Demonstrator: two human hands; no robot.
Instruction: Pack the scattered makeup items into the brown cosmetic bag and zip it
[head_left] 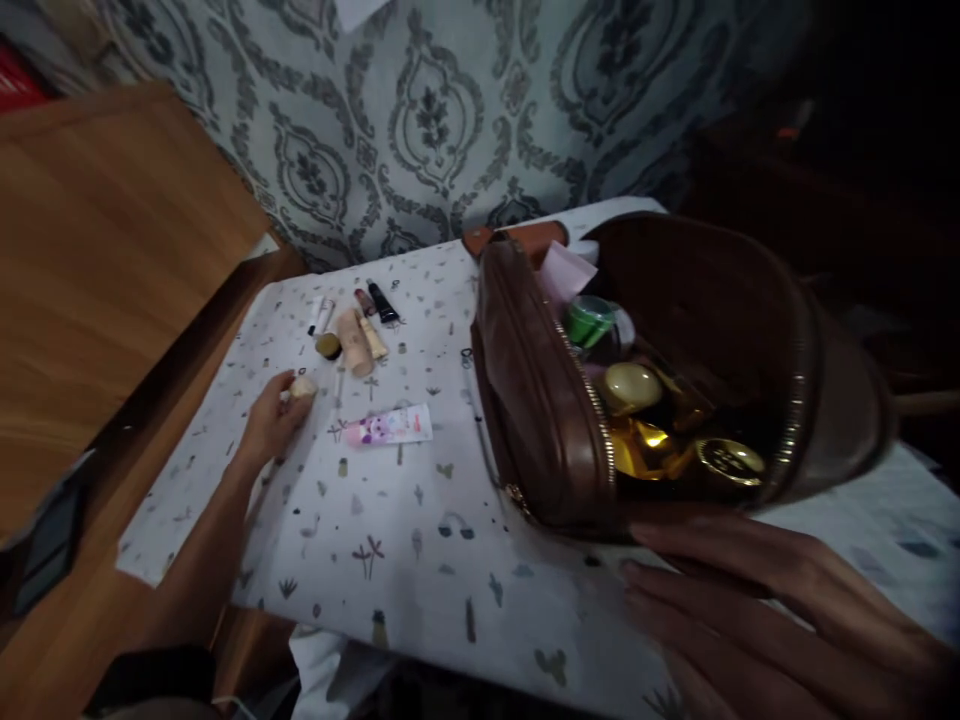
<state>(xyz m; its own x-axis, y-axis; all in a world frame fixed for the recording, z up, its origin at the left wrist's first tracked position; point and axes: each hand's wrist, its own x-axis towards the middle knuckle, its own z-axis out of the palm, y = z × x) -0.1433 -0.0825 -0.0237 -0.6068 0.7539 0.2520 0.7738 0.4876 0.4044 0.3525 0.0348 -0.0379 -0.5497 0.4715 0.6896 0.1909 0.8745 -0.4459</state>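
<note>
My left hand [271,420] is over the left part of the table, its thumb and fingers closed around a small round cream-coloured item [303,387]. Just beyond it lie a beige bottle [355,342], a dark round pot [328,346], a white tube [322,315] and a black tube [382,300]. A pink-and-white tube [390,426] with a cartoon print lies to its right. A brown zip bag [536,400] gapes wide at the right. My right hand [780,610] stretches its fingers along the bag's near edge, fingertips at its base, holding nothing.
Inside the bag are a green-filled container [589,322], a cream oval item [631,386], gold wrapping [649,450] and a round gold-rimmed item [730,461]. An orange-brown case [540,238] lies behind it. A patterned curtain [435,120] hangs at the back; a wooden panel [112,220] stands left.
</note>
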